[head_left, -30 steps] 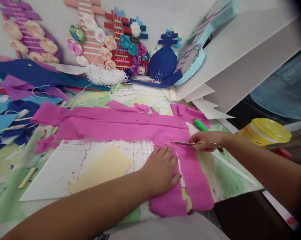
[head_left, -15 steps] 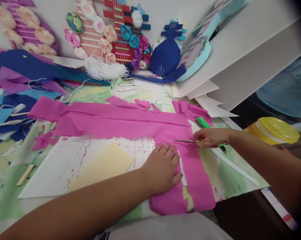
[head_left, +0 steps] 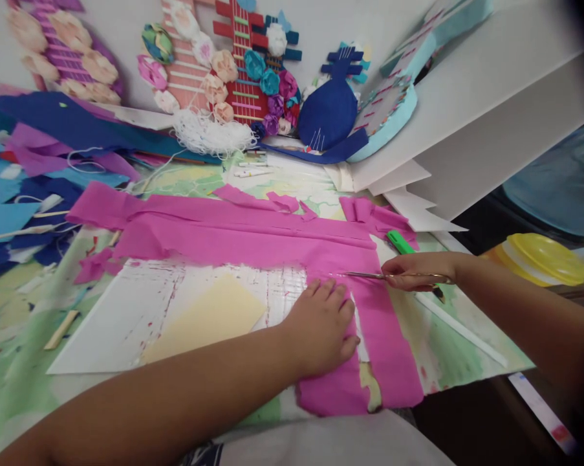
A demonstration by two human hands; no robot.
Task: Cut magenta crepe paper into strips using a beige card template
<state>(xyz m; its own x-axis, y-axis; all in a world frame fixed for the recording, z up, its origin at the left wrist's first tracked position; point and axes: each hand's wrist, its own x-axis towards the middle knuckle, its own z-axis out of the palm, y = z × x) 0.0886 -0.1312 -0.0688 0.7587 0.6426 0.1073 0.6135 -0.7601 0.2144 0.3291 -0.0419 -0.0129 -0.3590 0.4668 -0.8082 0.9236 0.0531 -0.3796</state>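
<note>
My left hand (head_left: 323, 327) lies flat on a strip of bright pink crepe paper (head_left: 393, 362), fingers spread toward the far side. Closed around a slim pair of metal scissors (head_left: 362, 275), my right hand (head_left: 410, 270) is just right of it. The scissors' narrow tip points left over the pink paper, and their loop end sticks out behind the hand. A long slit runs down the pink paper beside my left thumb, with white and a yellowish patch showing through. Under the paper's left part is a white board (head_left: 97, 323) with a pale yellow sheet (head_left: 209, 317) on it.
Paper-flower-trimmed instrument models, among them a dark blue one (head_left: 328, 113), lean at the back beside tangled white string (head_left: 214, 134). Blue and purple scraps (head_left: 54, 129) pile up left. Right are a green cutter (head_left: 399, 242), a white strip (head_left: 461, 330) and a yellow-lidded tub (head_left: 546, 257).
The whole scene sits slightly farther right in view. Both hands and the scissors keep nearly the same place on the pink paper.
</note>
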